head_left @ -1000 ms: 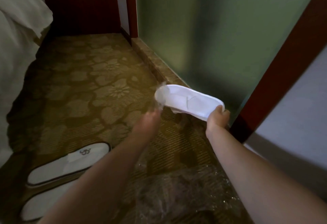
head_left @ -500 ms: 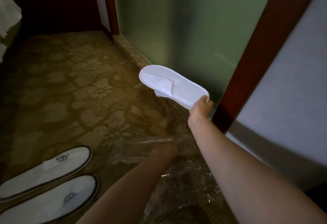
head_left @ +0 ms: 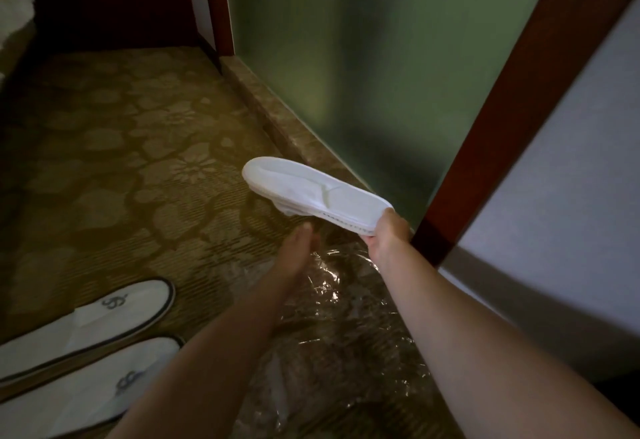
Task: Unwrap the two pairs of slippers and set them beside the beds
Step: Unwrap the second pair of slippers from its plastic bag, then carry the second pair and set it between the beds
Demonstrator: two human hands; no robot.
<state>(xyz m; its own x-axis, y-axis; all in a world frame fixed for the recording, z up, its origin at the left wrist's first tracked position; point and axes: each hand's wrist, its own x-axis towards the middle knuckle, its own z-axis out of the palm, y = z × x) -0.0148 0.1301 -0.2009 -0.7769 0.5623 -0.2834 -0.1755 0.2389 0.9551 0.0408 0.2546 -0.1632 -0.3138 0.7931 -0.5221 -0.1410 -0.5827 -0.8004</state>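
My right hand (head_left: pixel 388 234) grips the heel end of a white slipper bundle (head_left: pixel 311 189), held flat above the carpet with its toe pointing left. It looks like two slippers stacked together. My left hand (head_left: pixel 298 251) is just below the bundle, fingers stretched toward it and apart from it, holding nothing. Clear plastic wrap (head_left: pixel 346 334) lies crumpled on the floor under both forearms. An unwrapped pair of white slippers with dark trim and a logo, one (head_left: pixel 86 324) and the other (head_left: pixel 86 390), lies side by side at the lower left.
Patterned brown carpet (head_left: pixel 138 161) covers the floor. A frosted green glass panel (head_left: pixel 381 57) on a stone sill (head_left: pixel 277 120) runs along the right, framed by dark red wood (head_left: pixel 502 109). White bedding (head_left: pixel 14 12) shows at the top left.
My left hand let the plastic wrap drop to the floor and rose back toward the slipper bundle. The view swung right, so the bed has slid mostly out of frame.
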